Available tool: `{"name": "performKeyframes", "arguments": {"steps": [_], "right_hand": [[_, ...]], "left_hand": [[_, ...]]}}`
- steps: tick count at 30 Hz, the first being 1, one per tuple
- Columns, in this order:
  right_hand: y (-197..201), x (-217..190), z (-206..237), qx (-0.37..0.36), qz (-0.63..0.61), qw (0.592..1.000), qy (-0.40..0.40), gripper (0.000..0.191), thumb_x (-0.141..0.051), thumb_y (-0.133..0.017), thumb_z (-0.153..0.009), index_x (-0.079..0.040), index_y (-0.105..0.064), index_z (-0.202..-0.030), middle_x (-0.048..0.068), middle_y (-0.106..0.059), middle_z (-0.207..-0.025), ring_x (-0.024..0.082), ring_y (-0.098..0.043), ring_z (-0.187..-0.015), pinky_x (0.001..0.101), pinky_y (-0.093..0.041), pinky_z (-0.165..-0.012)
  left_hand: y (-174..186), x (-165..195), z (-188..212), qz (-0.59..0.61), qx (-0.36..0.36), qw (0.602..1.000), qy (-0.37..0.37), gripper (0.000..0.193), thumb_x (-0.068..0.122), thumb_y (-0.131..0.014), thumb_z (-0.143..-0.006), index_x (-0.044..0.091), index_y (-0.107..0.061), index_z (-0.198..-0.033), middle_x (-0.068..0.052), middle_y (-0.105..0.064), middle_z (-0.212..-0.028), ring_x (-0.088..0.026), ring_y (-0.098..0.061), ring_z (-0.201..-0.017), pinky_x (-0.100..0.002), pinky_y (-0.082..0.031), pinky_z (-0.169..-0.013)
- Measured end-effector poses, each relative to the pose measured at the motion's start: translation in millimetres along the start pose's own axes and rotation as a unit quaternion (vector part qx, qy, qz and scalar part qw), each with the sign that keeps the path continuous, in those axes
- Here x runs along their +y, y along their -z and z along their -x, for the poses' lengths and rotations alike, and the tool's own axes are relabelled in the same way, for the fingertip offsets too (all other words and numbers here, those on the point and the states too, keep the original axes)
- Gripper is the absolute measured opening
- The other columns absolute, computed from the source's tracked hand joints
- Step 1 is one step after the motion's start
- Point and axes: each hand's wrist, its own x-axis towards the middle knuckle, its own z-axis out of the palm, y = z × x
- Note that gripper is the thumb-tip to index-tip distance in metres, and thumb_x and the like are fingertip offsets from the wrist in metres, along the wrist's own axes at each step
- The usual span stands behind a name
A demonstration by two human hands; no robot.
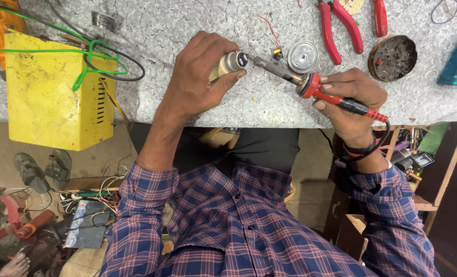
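The left hand (pixel 197 77) has its fingers closed around a small silver-ended cylindrical part (pixel 229 62), held just above the grey speckled surface (pixel 187 25). The right hand (pixel 349 97) grips the red handle of a soldering iron (pixel 321 88), whose tip touches the part's end. Just beyond the iron lies a round metal disc (pixel 303 56); farther right, red-handled pliers (pixel 341 25) and a round tin (pixel 393 57). A plain yellow box (pixel 54 92) sits at the left.
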Motion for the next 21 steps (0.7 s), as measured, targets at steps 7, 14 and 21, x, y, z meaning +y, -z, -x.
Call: {"name": "performKeyframes", "arguments": {"steps": [7,14,21], "right_hand": [[2,-1,1,0.002,-0.007,1.000,-0.006,0.027,-0.010,-0.092,-0.085,-0.005,-0.075,-0.104,0.013,-0.074,-0.106,0.018,-0.072,-0.095,0.0266,-0.056,-0.084],[3,-2,1,-0.007,-0.010,1.000,-0.014,0.027,-0.008,-0.092,-0.084,-0.005,-0.074,-0.104,0.013,-0.074,-0.106,0.019,-0.072,-0.096,0.0270,-0.057,-0.087],[5,-9,-4,-0.022,0.015,1.000,0.002,0.025,-0.005,-0.091,-0.084,-0.005,-0.075,-0.103,0.013,-0.074,-0.106,0.020,-0.073,-0.097,0.0278,-0.058,-0.086]], "left_hand": [[1,2,-1,0.006,0.001,1.000,0.011,0.031,0.018,-0.084,-0.094,0.004,-0.065,-0.114,-0.011,-0.067,-0.108,-0.028,-0.065,-0.103,-0.042,-0.051,-0.087],[4,-1,-1,0.013,-0.004,1.000,-0.003,0.033,0.024,-0.084,-0.096,0.005,-0.066,-0.115,-0.010,-0.068,-0.108,-0.028,-0.064,-0.104,-0.042,-0.052,-0.088],[10,-12,-7,0.019,-0.057,0.998,-0.021,0.033,0.029,-0.082,-0.099,0.005,-0.065,-0.114,-0.008,-0.065,-0.101,-0.026,-0.061,-0.097,-0.041,-0.049,-0.085]]}}
